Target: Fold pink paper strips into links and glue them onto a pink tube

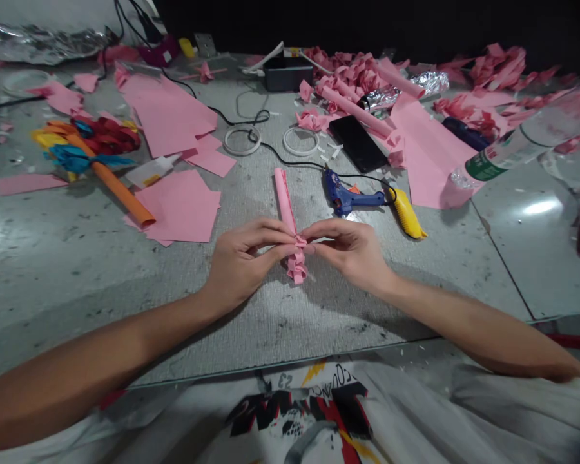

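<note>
Head view: the person's two bare hands meet over the near part of the grey table (251, 335). The left hand (239, 261) is closed in a pinch, thumb and fingers on the left side of a rolled pink paper tube (283, 198). The right hand (355, 251) pinches from the opposite side, fingertips at the ruffled pink paper (297, 267) on the tube's near end. The tube lies between both hands, its plain end pointing away from the person; from where I stand, I cannot tell whether its near end touches the table.

Beyond the right hand lies a blue glue gun (352, 198), with a yellow object (408, 216) just beside its handle. A black phone (357, 143) lies farther back. Left of the tube, pink paper sheets (183, 209) lie near an orange tube (120, 192) with coloured paper at its far end.
</note>
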`<act>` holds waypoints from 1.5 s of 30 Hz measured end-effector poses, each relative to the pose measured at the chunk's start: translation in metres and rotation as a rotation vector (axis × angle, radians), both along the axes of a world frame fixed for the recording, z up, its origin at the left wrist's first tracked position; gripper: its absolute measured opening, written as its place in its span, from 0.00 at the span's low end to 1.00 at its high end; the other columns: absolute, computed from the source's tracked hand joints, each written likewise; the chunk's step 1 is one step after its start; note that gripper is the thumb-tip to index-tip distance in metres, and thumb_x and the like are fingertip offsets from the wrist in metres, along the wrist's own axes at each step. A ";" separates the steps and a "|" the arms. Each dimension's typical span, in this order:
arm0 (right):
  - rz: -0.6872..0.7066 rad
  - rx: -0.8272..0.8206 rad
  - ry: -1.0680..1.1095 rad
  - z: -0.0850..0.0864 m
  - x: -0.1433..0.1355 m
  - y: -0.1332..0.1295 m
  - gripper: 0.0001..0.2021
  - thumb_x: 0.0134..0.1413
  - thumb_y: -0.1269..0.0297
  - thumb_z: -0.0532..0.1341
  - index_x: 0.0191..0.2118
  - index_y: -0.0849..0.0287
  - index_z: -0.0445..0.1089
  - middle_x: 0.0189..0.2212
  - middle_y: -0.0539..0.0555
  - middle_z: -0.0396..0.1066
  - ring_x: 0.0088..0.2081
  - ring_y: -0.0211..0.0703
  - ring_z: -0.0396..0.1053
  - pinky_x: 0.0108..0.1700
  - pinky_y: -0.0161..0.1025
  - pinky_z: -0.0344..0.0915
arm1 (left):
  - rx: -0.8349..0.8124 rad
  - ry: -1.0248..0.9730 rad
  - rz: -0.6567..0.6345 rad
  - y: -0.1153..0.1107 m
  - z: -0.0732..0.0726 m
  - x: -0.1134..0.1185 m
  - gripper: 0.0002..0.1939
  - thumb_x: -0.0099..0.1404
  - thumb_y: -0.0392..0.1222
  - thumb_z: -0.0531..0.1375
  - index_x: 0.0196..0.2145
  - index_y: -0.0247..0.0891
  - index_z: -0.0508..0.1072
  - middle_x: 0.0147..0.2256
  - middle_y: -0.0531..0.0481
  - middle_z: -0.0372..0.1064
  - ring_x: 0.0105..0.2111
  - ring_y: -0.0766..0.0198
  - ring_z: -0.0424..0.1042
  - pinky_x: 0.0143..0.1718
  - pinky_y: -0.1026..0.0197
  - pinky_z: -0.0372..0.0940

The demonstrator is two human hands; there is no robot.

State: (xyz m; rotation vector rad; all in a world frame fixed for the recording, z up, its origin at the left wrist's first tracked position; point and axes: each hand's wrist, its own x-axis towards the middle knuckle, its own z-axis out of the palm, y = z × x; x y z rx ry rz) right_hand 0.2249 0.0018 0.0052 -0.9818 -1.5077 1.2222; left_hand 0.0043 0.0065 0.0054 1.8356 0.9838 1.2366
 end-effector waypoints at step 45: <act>0.019 -0.040 0.065 0.006 -0.006 -0.003 0.10 0.56 0.57 0.78 0.38 0.55 0.82 0.42 0.54 0.82 0.46 0.45 0.80 0.50 0.45 0.81 | -0.133 -0.090 0.048 -0.001 0.002 0.002 0.02 0.68 0.40 0.72 0.36 0.46 0.85 0.38 0.52 0.84 0.40 0.60 0.83 0.46 0.56 0.80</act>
